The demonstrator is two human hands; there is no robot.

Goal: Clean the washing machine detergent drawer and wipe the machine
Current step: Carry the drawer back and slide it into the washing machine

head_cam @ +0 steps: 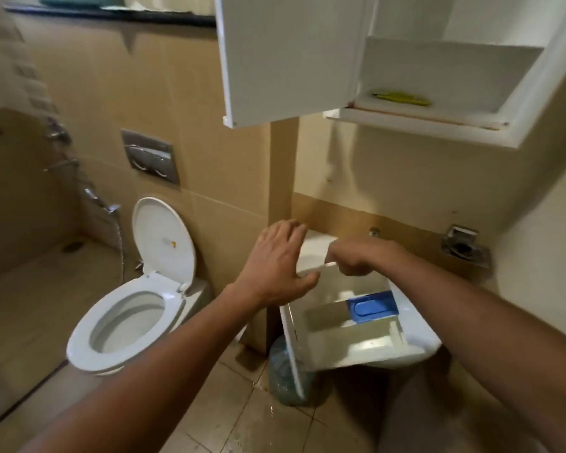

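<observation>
The white detergent drawer (347, 348) stands pulled far out of the washing machine (316, 248), tilted down towards me. Its compartments lie exposed, with a blue insert (371, 308) at the back right. My left hand (275, 263) has its fingers spread and straight and rests against the machine's top left edge, just above the drawer. My right hand (352, 259) is curled over the drawer's rear and pinches a thin white stick (325, 265); what the stick is stays unclear. Motion blur softens both hands.
An open white wall cabinet (438, 125) hangs overhead, its door (285, 60) swung left and a yellow item (402, 98) on its shelf. A toilet (125, 322) with raised lid stands at left. A bluish plastic container (280, 377) sits on the wet floor under the drawer.
</observation>
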